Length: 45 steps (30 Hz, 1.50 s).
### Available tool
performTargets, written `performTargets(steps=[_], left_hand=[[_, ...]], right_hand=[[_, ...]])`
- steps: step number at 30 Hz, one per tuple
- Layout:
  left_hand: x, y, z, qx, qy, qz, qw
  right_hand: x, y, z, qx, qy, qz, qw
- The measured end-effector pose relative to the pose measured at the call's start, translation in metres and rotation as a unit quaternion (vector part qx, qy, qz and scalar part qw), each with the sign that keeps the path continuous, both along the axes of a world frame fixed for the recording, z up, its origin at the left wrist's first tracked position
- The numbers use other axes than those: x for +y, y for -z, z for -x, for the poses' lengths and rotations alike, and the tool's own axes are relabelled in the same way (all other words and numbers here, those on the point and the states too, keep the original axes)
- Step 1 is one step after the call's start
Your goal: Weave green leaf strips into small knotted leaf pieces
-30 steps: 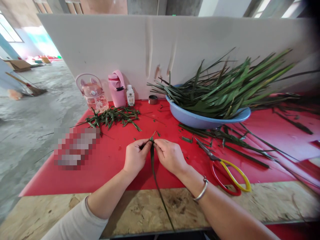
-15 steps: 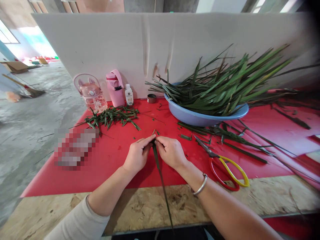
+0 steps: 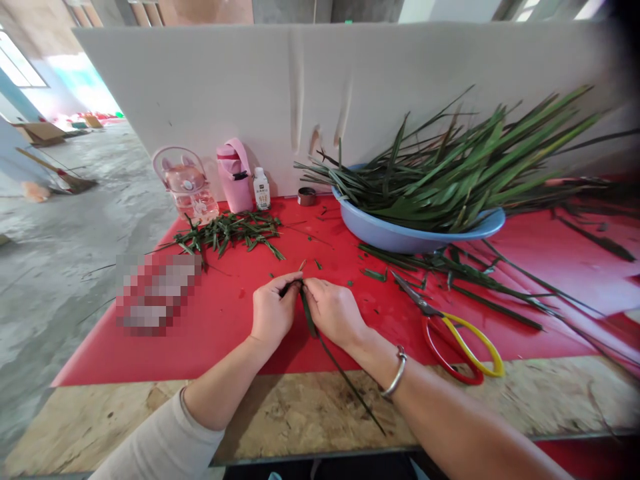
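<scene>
Both my hands meet over the red table cover, pinching one long green leaf strip. My left hand is closed on its upper end, where a dark folded part shows between thumb and fingers. Close against it, my right hand is closed on the same strip, a silver bangle on that wrist. The strip's tail hangs down toward the board's front edge. My fingers partly hide the fold. Right of my hands lie scissors with one red and one yellow handle. Small leaf scraps are scattered nearby.
A blue basin heaped with long green leaves stands at the back right. Knotted leaf pieces lie back left, before a pink clear jug, a pink bottle pouch and a small white bottle. A white panel rises behind.
The strip's tail has swung to the right, and my fingers have shifted around the fold. My right hand has moved slightly left and lower. The whole view has shifted a little.
</scene>
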<state>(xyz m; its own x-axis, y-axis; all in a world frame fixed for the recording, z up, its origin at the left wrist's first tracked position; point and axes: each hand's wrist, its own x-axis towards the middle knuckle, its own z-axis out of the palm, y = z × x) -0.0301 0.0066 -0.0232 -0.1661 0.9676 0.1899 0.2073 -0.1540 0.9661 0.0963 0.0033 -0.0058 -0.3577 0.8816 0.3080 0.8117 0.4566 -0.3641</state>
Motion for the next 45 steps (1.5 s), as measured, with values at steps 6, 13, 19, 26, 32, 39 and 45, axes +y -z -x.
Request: performTargets(steps=[6,13,19,26,32,39,45], left_hand=[[0.009,-0.013,0.005,-0.186,0.043,0.056,0.98],[-0.011,-0.034,-0.003,-0.498,0.208,0.207,0.816],[-0.019,-0.027,-0.011,-0.461,0.252,0.278,0.805],[-0.011,-0.014,-0.008,-0.259,0.145,0.113,0.948],[-0.009,-0.017,0.001,-0.062,0.183,0.008,0.981],[0.012,-0.023,-0.007,-0.215,0.211,0.177,0.937],[0.012,-0.008,-0.015,-0.318,0.163,0.167,0.919]], right_hand=[[0.016,-0.024,-0.032,0.232,-0.074,0.095,0.965],[0.034,-0.018,-0.048,0.494,-0.095,0.249,0.828],[0.018,-0.007,-0.019,0.551,-0.18,0.381,0.72],[0.03,-0.011,-0.028,0.696,-0.114,0.301,0.642],[0.032,-0.007,-0.034,0.686,-0.094,0.397,0.602],[0.037,-0.001,-0.033,0.693,-0.079,0.381,0.608],[0.029,0.006,-0.023,0.547,-0.065,0.397,0.734]])
